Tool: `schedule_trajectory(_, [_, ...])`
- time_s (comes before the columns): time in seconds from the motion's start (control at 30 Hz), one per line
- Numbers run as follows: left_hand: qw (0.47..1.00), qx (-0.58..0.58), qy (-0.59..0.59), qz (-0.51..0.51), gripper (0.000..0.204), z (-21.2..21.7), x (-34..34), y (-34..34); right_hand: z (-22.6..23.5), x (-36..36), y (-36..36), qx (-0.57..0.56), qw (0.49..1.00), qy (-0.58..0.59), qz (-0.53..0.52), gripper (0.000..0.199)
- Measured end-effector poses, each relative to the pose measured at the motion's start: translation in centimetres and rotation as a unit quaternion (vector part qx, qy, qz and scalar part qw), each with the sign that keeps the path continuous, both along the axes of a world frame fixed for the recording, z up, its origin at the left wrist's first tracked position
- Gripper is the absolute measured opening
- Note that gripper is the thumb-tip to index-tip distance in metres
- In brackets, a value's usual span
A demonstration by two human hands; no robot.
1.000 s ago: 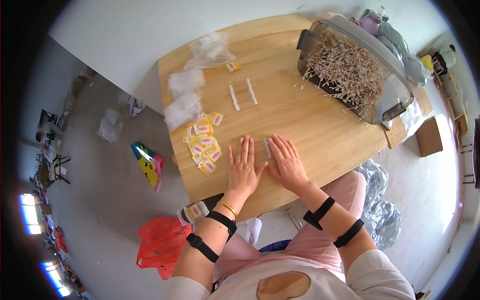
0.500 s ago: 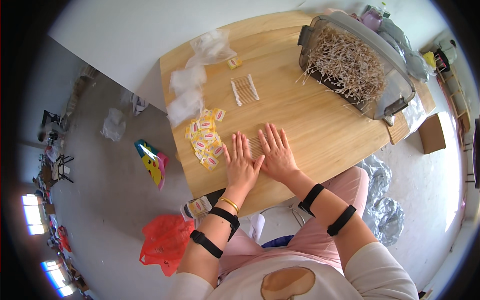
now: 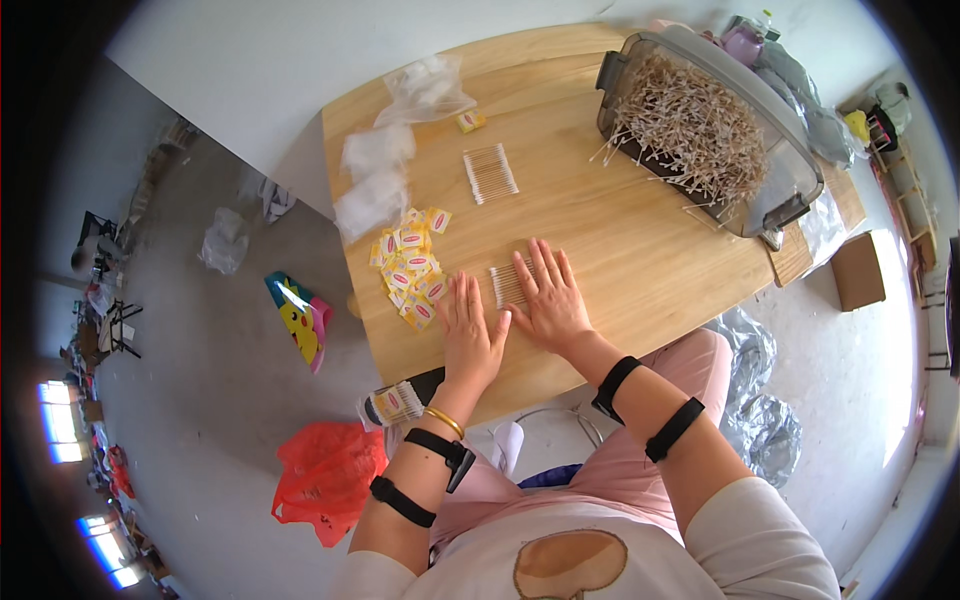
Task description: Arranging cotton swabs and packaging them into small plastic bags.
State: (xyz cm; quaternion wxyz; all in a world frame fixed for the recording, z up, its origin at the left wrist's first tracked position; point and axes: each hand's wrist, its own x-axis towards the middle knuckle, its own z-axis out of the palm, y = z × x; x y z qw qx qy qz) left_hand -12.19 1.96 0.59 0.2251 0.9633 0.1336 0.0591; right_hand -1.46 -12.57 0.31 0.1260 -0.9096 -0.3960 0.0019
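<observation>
A row of cotton swabs [image 3: 506, 283] lies flat on the wooden table [image 3: 650, 270] in front of me. Its right part is covered by my right hand [image 3: 552, 308], which rests palm down with fingers stretched. My left hand [image 3: 470, 335] lies flat on the wood just left of the row, fingers extended and thumb apart, holding nothing. Beside its fingertips is a heap of small yellow-and-white paper cards [image 3: 412, 262]. Farther back, a second neat row of cotton swabs [image 3: 491, 173] lies side by side.
A grey clear bin [image 3: 808, 165] full of loose swabs lies tipped at the far right. Clear plastic bags [image 3: 372, 205] and a small yellow card stack [image 3: 470, 121] sit at the far left. A filled swab pack [image 3: 395, 403] hangs near the table's front edge, above a red bag [image 3: 330, 480].
My left hand has slid left and slightly nearer, off the swab row, uncovering its left part. My right hand stays on the row's right side.
</observation>
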Motion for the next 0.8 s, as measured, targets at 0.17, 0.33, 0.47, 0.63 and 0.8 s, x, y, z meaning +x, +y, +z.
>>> schedule_trajectory(0.17, [0.998, 0.015, -0.049, -0.049, 0.067, 0.2, -1.9, 0.5, 0.2, -0.1, 0.2, -0.003, 1.000, -0.008, -0.008, 0.084])
schedule_trajectory(0.33, [0.997, 0.016, -0.067, -0.042, 0.062, 0.4, -1.4, 0.1, 0.3, -0.1, 0.1, 0.005, 1.000, 0.006, -0.005, 0.084])
schedule_trajectory(0.47, [0.995, 0.042, -0.082, -0.028, 0.058, 0.3, -0.2, -0.1, 0.4, -0.1, 0.2, 0.000, 1.000, 0.002, -0.005, 0.085])
schedule_trajectory(0.63, [0.993, 0.074, -0.091, 0.000, 0.055, -0.1, 0.4, 0.2, 0.6, -0.1, 0.0, 0.003, 1.000, 0.006, -0.005, 0.086])
schedule_trajectory(0.8, [0.994, 0.052, -0.100, -0.003, 0.054, 0.1, 0.4, 0.1, 0.5, 0.0, 0.0, 0.012, 1.000, 0.009, -0.004, 0.088])
